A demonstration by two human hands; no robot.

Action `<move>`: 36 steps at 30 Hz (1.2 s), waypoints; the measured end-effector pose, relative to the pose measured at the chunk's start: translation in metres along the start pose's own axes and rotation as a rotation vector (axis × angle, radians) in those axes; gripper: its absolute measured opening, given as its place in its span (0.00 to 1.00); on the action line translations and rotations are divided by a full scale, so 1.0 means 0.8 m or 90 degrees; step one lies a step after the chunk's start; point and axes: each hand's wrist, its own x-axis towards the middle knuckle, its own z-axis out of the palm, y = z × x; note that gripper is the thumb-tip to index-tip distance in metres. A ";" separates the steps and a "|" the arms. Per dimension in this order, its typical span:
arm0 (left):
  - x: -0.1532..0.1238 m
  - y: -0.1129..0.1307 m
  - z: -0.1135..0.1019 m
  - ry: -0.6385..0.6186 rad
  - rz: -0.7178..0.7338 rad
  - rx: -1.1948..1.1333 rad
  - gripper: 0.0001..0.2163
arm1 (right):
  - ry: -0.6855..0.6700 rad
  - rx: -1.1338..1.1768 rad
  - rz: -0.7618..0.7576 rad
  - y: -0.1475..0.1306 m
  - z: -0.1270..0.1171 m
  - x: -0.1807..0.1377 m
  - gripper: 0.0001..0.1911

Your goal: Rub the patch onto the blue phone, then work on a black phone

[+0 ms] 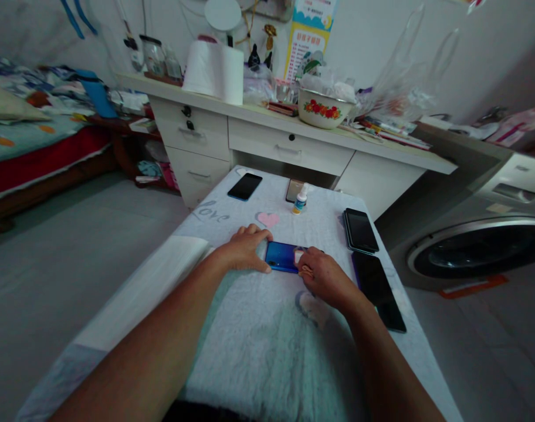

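Note:
A shiny blue phone lies flat on the cloth-covered table, its back side up. My left hand rests on its left end, fingers curled over the edge and thumb along the near side. My right hand is closed at the phone's right end, pinching a small white pad against its surface.
Other dark phones lie on the table: one far left, two at the right, one behind a small white bottle. A pink heart marks the cloth. A white desk stands beyond, a washing machine at right, a bed at left.

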 end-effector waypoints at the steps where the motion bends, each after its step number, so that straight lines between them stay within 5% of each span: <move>1: 0.000 0.000 0.000 -0.001 0.000 0.001 0.33 | -0.008 -0.006 0.003 0.001 -0.002 -0.001 0.06; 14: 0.002 -0.005 0.002 0.002 0.016 -0.019 0.33 | -0.062 -0.027 0.084 0.043 -0.030 -0.020 0.08; 36: -0.001 0.001 -0.002 0.001 0.004 -0.015 0.33 | -0.038 0.013 0.103 0.064 -0.033 -0.025 0.07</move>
